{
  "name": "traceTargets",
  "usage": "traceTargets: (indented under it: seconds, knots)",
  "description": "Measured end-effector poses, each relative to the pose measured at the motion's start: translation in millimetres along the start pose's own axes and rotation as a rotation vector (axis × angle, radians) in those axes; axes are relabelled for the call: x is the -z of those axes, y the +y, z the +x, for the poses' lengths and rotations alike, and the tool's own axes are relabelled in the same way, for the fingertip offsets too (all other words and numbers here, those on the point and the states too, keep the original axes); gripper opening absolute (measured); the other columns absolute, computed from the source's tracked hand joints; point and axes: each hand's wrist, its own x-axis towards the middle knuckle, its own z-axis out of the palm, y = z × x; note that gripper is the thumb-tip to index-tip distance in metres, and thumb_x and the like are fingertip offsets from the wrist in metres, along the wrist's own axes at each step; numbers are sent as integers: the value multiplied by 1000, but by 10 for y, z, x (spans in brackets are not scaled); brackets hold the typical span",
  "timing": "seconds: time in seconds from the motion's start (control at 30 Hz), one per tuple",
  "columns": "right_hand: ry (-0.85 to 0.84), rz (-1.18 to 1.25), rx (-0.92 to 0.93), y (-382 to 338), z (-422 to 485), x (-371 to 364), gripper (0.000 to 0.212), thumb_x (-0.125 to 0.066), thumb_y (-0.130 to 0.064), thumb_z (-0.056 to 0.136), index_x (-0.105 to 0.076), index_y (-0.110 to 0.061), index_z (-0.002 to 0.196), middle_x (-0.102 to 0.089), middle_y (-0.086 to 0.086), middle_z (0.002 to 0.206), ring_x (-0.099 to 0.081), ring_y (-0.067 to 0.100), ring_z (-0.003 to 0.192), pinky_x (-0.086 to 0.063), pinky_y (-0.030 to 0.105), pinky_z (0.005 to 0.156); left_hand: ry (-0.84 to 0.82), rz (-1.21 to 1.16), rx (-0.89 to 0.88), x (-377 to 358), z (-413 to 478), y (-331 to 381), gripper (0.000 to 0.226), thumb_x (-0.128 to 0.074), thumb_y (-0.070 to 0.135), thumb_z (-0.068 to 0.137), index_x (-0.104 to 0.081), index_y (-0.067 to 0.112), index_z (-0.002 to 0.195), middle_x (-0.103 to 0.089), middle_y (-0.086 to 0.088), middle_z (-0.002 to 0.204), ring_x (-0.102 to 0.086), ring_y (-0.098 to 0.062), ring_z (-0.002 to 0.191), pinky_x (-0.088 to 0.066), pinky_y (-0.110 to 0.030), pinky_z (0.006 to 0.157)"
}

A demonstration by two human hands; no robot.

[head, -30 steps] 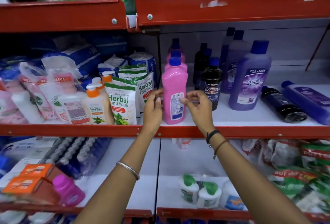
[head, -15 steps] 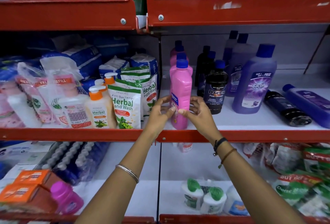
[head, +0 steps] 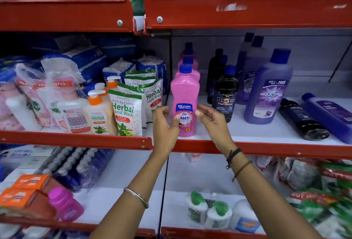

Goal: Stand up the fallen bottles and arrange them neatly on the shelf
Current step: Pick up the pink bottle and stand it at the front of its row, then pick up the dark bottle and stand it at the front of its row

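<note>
A pink bottle (head: pixel 185 95) with a blue cap stands upright at the front of the middle shelf (head: pixel 266 148), label facing me. More pink bottles (head: pixel 188 61) line up behind it. My left hand (head: pixel 164 124) is at its left side, fingers apart and thumb touching the lower label. My right hand (head: pixel 211 120) hovers at its right side with fingers spread, holding nothing. A black bottle (head: pixel 304 122) and a purple-blue bottle (head: pixel 329 116) lie on their sides at the right of the shelf.
An upright black Bactin bottle (head: pixel 225 95) and a big purple Bactin bottle (head: pixel 268 90) stand right of the pink one, with others behind. Herbal hand wash pouches (head: pixel 126 113) and pump bottles (head: pixel 97 111) fill the left. A magenta bottle (head: pixel 64 204) lies on the lower shelf.
The pink bottle was turned between both hands so its front label now faces me. Both hands have loosened their hold and opened beside it.
</note>
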Motion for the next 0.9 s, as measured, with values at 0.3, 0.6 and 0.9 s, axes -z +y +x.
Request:
traceTargets:
  seconds: [0.3, 0.6, 0.9]
  knots:
    - [327, -55, 26, -92, -365, 1126, 23, -62, -21, 87, -66, -8, 106, -70, 9, 105, -65, 13, 97, -53, 28, 85, 177, 163, -487, -920, -514, 685, 23, -57, 8, 82, -53, 8, 104, -54, -9, 114, -42, -17, 112, -24, -17, 102]
    - [566, -447, -64, -133, -258, 2726, 22, -58, -21, 85, -65, -12, 104, -69, 14, 110, -63, 28, 105, -49, 42, 95, -530, -144, 39, -2421, -827, 947, 16, -55, 7, 87, -50, 12, 101, -56, -8, 105, -54, -19, 95, -41, -25, 84]
    - [310, -802, -430, -16, -25, 3197, 27, -47, -23, 90, -58, 1, 96, -64, 25, 99, -58, 33, 82, -39, 28, 64, -735, 231, 300, -3289, -720, 1075, 43, -45, 20, 93, -33, 2, 130, -55, -22, 128, -54, -37, 114, -48, -40, 91]
